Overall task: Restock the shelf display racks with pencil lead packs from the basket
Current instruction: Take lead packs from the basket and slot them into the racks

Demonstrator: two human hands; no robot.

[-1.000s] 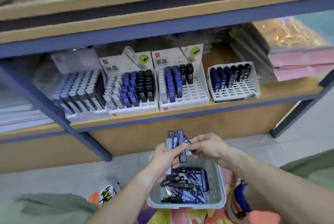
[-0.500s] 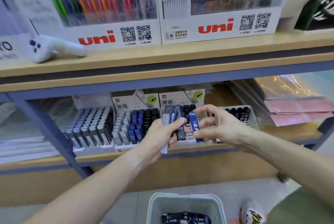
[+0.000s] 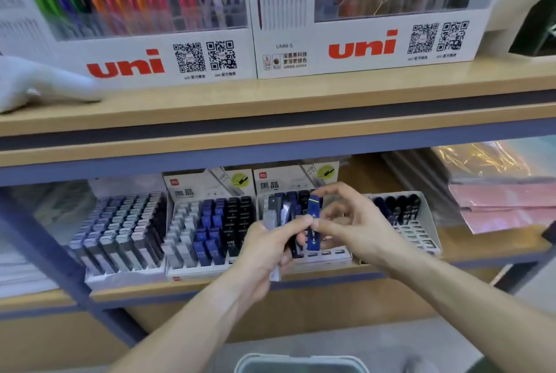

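- A wooden upper shelf board (image 3: pixel 301 101) ran across the view, edged below by a blue-grey metal rail (image 3: pixel 270 151).
- Two white pen display boxes (image 3: pixel 376 50) marked "uni" stood side by side on it.
- A slanted blue-grey strut (image 3: pixel 45 252) crossed the lower bay at the left.
- Pink and clear wrapped packets (image 3: pixel 505 204) lay stacked at the right of the lower shelf (image 3: pixel 496 247).
- Pale floor (image 3: pixel 376 339) showed beneath.

Stationery shop: stocked pen displays (image 3: pixel 150 11)

Pen boxes (image 3: pixel 364 47) read "uni"; one "UMN-S".
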